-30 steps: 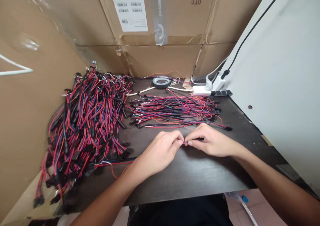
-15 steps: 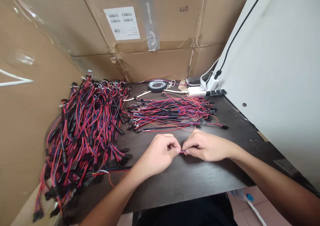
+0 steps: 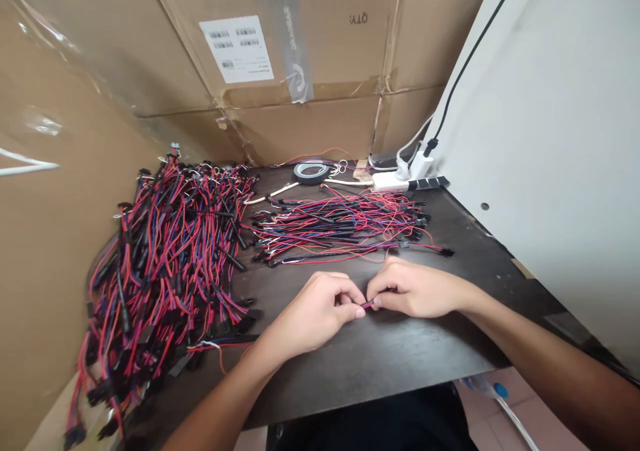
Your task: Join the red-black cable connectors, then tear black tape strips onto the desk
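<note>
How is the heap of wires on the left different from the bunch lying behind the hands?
The left heap is piled high and tangled, while the middle bunch lies low and flatter. The left heap covers more of the table; the middle bunch takes up less. The left heap's wires mostly run front to back, the middle bunch's mostly side to side. Both mix red, blue and black.

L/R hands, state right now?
Left hand: closed, pinching thin red-and-purple wires.
Right hand: closed, pinching the same wires.
</note>
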`<action>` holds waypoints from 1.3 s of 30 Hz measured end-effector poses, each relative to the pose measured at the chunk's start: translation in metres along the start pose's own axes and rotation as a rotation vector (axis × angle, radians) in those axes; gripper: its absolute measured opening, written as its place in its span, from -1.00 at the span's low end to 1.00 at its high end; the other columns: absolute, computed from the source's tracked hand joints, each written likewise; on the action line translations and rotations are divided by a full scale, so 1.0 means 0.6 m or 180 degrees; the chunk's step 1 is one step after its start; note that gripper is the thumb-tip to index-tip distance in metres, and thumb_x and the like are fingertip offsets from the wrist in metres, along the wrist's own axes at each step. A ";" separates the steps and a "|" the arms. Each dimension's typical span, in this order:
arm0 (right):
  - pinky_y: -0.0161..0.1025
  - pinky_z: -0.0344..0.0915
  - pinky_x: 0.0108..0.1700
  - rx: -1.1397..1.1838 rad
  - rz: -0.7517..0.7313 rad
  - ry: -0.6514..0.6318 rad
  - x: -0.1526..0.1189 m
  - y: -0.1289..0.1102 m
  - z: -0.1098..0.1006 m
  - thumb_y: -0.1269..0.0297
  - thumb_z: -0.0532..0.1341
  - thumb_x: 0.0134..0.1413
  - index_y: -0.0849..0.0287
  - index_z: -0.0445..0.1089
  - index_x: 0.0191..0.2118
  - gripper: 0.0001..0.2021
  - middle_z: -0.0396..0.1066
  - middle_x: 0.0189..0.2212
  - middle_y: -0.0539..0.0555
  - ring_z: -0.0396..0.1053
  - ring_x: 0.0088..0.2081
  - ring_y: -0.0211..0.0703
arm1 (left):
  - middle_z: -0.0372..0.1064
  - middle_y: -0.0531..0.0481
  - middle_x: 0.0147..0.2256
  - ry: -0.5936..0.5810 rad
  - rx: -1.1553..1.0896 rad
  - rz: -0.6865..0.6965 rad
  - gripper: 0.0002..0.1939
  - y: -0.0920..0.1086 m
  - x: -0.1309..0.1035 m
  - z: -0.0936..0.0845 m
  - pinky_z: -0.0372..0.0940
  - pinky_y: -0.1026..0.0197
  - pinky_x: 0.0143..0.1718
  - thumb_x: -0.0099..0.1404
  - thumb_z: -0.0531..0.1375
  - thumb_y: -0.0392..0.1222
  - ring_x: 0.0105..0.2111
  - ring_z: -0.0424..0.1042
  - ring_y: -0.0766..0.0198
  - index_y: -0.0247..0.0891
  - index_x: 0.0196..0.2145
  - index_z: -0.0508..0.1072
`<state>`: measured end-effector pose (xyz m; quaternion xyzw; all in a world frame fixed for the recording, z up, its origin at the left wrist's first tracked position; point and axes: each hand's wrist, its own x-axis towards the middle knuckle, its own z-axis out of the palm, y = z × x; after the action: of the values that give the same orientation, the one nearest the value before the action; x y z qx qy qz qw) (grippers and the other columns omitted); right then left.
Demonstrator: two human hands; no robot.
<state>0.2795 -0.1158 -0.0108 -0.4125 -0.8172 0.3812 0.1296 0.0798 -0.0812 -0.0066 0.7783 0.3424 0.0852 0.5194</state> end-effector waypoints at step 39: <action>-0.34 0.08 -0.32 -0.0190 0.0253 0.0283 -0.001 -0.009 0.002 0.54 0.12 0.06 0.20 0.36 -0.40 -0.86 0.34 -0.51 -0.02 0.19 -0.40 -0.24 | 0.31 0.11 -0.60 -0.0011 -0.0445 -0.0620 -0.88 -0.010 -0.005 0.017 0.12 0.45 -0.79 0.25 0.03 -0.35 -0.74 0.31 0.39 -0.31 -0.38 0.35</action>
<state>0.2759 -0.1187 -0.0073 -0.4647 -0.8046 0.3428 0.1381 0.0800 -0.0893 -0.0159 0.7033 0.4088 0.0566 0.5788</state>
